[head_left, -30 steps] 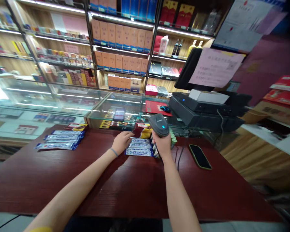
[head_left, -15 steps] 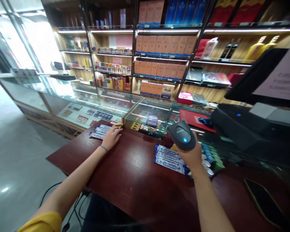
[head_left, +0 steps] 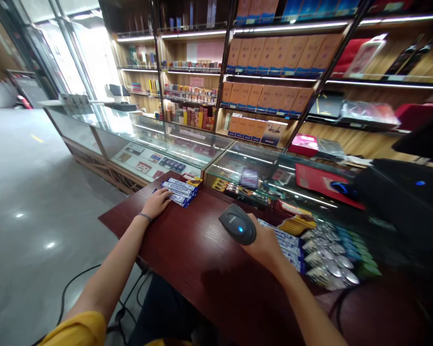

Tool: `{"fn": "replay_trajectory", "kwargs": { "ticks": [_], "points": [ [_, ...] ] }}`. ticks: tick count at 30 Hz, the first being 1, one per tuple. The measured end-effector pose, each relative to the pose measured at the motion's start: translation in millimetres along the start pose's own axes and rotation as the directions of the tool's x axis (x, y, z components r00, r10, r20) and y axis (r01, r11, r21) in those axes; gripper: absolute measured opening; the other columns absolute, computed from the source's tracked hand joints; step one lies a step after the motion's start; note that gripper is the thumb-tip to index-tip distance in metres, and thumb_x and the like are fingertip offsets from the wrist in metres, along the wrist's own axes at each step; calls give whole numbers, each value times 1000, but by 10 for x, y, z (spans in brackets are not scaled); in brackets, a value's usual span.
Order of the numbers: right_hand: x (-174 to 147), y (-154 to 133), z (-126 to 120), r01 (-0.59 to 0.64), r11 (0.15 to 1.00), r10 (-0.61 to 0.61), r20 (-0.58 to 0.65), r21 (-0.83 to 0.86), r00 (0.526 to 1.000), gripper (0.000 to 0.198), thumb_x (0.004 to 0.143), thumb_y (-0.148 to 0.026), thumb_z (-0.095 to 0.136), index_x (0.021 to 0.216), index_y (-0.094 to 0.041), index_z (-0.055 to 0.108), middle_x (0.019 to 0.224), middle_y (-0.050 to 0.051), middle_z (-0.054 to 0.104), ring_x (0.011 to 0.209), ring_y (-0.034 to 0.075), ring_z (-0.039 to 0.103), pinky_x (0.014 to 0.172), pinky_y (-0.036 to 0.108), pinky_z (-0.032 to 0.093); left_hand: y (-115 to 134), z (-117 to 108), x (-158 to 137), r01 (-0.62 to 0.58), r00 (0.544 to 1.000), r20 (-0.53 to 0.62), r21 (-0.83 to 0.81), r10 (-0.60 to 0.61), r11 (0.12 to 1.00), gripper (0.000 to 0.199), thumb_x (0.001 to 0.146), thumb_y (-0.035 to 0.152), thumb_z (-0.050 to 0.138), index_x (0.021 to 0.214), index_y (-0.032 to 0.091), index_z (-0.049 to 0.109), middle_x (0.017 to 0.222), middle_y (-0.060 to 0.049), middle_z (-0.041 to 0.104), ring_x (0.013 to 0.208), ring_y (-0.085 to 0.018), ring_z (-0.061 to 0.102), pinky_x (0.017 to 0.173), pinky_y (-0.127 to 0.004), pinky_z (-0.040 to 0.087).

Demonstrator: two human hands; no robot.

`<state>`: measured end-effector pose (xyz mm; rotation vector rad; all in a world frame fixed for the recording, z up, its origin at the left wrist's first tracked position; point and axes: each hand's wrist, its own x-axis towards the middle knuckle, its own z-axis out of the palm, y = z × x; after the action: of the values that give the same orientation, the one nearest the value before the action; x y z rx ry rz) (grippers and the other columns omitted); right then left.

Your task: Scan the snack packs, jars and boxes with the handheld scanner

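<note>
My right hand [head_left: 265, 240] is wrapped round the handle of a dark barcode scanner [head_left: 238, 224] with a lit blue light, held above the brown table. Its handle is mostly hidden by the hand. At the table's far left, my left hand [head_left: 158, 203] rests with fingers stretched out at the near left end of a row of blue-and-white stick packets [head_left: 182, 190]. The fingertips seem to touch the packets. A second group of blue-and-white packets [head_left: 292, 250] lies to the right, partly behind my right hand and forearm.
Silver-ended packages [head_left: 332, 254], green ones [head_left: 364, 254] and yellow-brown packets [head_left: 294, 218] lie at the right. A glass display counter [head_left: 216, 153] borders the table. Beyond the counter a mouse [head_left: 342, 188] sits on a red mat [head_left: 310, 180]. Cables [head_left: 124, 307] hang below the table.
My left hand has shifted from the right end of the left packets to their left end. The scanner has moved left, off the right-hand packets. The view has turned somewhat.
</note>
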<state>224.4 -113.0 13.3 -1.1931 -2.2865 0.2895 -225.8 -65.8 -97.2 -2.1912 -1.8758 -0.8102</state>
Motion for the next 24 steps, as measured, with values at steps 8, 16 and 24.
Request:
{"fn": "replay_trajectory", "kwargs": {
  "ticks": [8, 16, 24],
  "points": [
    [-3, -2, 83, 1, 999, 2, 62, -53, 998, 32, 80, -35, 62, 110, -25, 55, 77, 4, 76, 72, 31, 76, 57, 30, 39, 57, -87, 29, 9, 1000, 4, 19, -9, 1000, 36, 97, 44, 49, 113, 23, 75, 118, -12, 71, 110, -29, 65, 99, -42, 51],
    [1, 0, -121, -57, 998, 57, -5, -33, 998, 36, 80, -38, 64, 114, -27, 56, 79, 3, 76, 74, 31, 76, 59, 29, 41, 305, -156, 53, 86, 994, -77, 93, -79, 992, 33, 99, 40, 47, 109, 25, 75, 110, -10, 75, 104, -27, 67, 93, -39, 50],
    [-10, 124, -406, -170, 983, 176, -95, 63, 980, 42, 77, -35, 68, 115, -27, 53, 81, 2, 74, 81, 30, 76, 63, 28, 46, 1309, 36, 500, 226, 955, -21, -597, -297, 769, 40, 92, 55, 55, 101, 20, 74, 103, -6, 77, 101, -25, 69, 89, -33, 53]
  ]
}}
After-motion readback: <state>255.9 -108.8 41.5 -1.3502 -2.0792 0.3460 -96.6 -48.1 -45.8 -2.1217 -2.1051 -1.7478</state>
